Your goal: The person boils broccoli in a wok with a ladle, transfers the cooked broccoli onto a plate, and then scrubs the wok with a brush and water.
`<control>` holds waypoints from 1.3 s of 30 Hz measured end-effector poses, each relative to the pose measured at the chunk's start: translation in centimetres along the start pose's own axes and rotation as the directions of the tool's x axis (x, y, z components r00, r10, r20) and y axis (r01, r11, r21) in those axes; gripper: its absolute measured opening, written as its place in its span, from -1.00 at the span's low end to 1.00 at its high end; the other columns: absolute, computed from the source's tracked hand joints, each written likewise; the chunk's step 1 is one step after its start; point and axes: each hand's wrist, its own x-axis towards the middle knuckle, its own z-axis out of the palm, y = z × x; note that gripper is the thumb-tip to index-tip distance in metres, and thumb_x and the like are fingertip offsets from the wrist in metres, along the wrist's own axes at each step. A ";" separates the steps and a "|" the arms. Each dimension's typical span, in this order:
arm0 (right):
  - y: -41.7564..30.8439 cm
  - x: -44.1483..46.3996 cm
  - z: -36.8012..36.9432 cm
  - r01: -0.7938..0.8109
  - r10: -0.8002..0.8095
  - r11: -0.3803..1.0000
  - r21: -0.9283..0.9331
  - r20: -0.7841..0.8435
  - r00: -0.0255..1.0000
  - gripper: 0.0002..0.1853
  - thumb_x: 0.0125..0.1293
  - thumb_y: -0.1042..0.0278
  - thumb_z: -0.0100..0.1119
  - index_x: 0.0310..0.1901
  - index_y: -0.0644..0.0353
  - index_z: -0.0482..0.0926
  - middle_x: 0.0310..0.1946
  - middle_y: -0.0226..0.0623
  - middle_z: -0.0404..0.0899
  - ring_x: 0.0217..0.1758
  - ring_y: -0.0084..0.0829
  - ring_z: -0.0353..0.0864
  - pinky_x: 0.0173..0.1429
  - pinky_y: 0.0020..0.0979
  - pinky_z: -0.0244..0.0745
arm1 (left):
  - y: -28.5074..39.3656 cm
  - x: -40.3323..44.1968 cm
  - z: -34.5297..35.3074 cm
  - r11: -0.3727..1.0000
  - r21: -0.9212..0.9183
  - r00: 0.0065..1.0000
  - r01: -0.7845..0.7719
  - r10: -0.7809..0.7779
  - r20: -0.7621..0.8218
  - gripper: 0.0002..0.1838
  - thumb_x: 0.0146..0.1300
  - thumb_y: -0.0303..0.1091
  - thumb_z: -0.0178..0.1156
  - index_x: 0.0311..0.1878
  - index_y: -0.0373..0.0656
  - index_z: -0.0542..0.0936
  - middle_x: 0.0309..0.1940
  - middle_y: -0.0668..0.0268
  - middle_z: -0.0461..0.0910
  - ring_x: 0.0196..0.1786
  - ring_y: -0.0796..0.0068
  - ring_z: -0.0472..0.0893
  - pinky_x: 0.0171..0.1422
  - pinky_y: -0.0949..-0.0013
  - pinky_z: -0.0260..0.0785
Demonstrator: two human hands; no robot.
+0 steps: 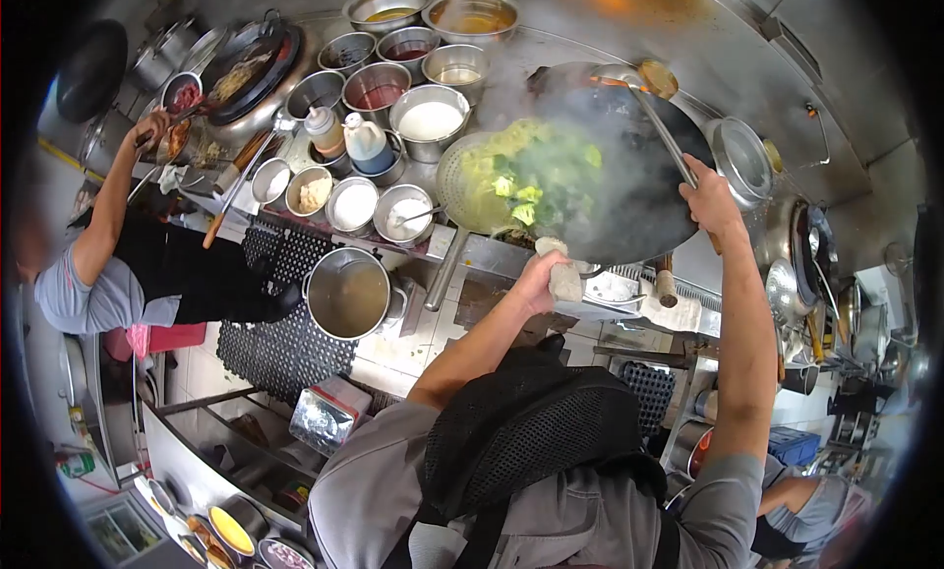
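Observation:
Steam rises from a large dark wok (654, 210) at the centre right. My left hand (541, 282) is closed on a grey folded cloth (563, 274) at the wok's near edge. In my right hand (710, 200) is the long handle of a metal ladle (667, 136), which reaches over the wok toward its far rim. Green vegetables (526, 190) lie at the wok's left side, over or in a round perforated strainer (457, 185), partly veiled by steam. The strainer's handle (448, 269) points toward me, untouched by either hand.
Metal bowls of sauces and powders (430, 117) crowd the counter to the left. Below them stands a deep pot (347, 294) of cloudy liquid. A co-worker (108, 244) works at another wok (246, 72) at far left; another person (801, 500) is at lower right.

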 end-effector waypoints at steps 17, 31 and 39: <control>-9.6 -0.3 -7.2 0.204 -0.157 0.945 -0.257 0.192 0.969 -0.41 0.32 0.46 0.18 0.42 0.16 0.48 -0.17 0.05 0.74 -0.46 -0.12 0.71 -0.28 -0.13 0.62 | -3.1 3.0 -4.6 0.986 -0.165 0.979 0.040 -0.006 0.203 -0.65 0.30 -0.35 0.18 0.10 -0.32 0.54 0.11 -0.02 0.65 0.19 0.02 0.67 0.35 0.06 0.54; -23.9 -2.1 -16.3 0.379 -0.248 0.584 -0.718 0.287 0.925 -0.39 0.26 0.54 0.13 0.40 0.19 0.49 -0.61 -0.11 0.56 -0.70 -0.29 0.51 -0.62 -0.19 0.43 | -2.7 4.0 1.5 0.846 -0.527 0.988 -0.079 0.137 0.072 -0.63 0.28 -0.18 0.18 -0.04 -0.31 0.57 -0.21 0.07 0.59 -0.48 0.39 0.47 -0.55 0.51 0.26; -2.4 2.6 -16.2 0.610 -0.776 0.527 -0.592 -0.042 0.629 -0.47 0.36 0.40 0.23 0.38 0.05 0.52 -0.16 0.06 0.71 -0.03 0.11 0.66 0.05 0.02 0.58 | -5.0 6.5 5.0 0.969 -0.100 0.972 -0.227 0.221 -0.075 -0.80 0.23 -0.24 0.24 -0.20 -0.14 0.59 -0.36 0.27 0.62 -0.34 0.30 0.66 -0.33 0.33 0.55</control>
